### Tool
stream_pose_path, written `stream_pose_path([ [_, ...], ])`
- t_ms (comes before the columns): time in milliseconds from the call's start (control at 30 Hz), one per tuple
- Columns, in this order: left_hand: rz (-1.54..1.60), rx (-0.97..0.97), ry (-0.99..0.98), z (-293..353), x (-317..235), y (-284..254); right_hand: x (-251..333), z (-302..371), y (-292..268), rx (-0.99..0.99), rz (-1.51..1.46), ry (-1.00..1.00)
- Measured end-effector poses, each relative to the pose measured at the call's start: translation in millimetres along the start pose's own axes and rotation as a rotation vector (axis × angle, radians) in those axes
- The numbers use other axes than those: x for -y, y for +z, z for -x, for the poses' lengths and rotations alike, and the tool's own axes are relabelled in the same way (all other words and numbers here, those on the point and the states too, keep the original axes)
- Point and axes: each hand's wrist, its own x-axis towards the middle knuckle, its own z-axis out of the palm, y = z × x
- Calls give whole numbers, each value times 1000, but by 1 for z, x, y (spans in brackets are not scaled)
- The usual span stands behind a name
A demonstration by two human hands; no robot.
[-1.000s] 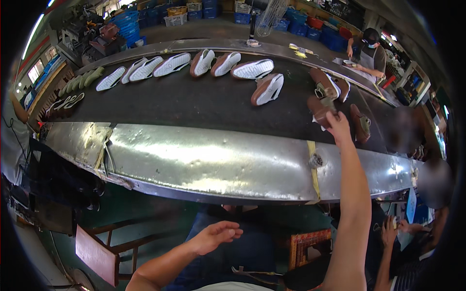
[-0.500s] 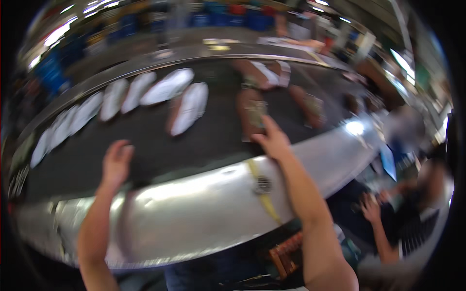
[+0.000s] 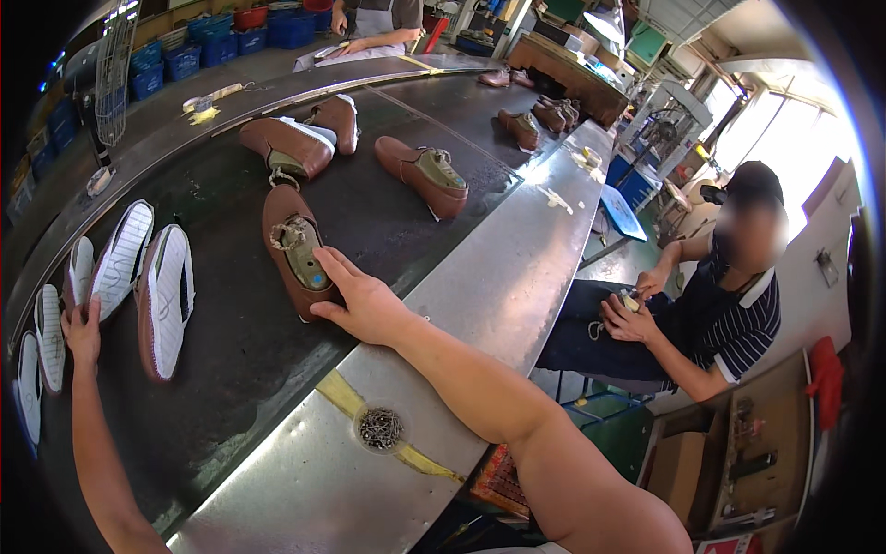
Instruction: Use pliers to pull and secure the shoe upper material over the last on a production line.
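Observation:
My right hand [image 3: 365, 303] is at the heel of a brown leather shoe [image 3: 284, 210] with an olive last inside and a string loop on top. Its fingers are stretched against the shoe's right rim, and the thumb rests apart at the heel. To the left, my left hand [image 3: 81, 334] has its fingers apart at the near ends of shoe uppers with white quilted lining [image 3: 122, 258]. Whether it presses on one is hard to tell. Another such upper [image 3: 166, 300] lies just right of it. Two brown shoes on lasts [image 3: 288, 148] [image 3: 426, 177] lie farther off.
A metal ledge [image 3: 480, 332] edges the dark work surface [image 3: 231, 388], with a round dish of small nails [image 3: 380, 427] on it. A seated co-worker [image 3: 711, 295] handles something at the right. Another person [image 3: 369, 37] stands across the table. A fan [image 3: 113, 74] is far left.
The view has turned to the right and sharpened. My left hand has gone from bare table to the white-lined uppers. My right hand is still at the brown shoe's heel.

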Motion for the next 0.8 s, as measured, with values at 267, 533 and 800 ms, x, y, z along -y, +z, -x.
stream_pose_path([
  [267, -37, 188, 120, 15, -54, -42, 5, 0, 6, -11, 11, 32],
  [533, 29, 106, 192, 152, -5, -143, 5, -1, 8, -96, -11, -27],
  [800, 160, 225, -120, 420, 100, -366, 21, 15, 8, -300, -41, -14],
])
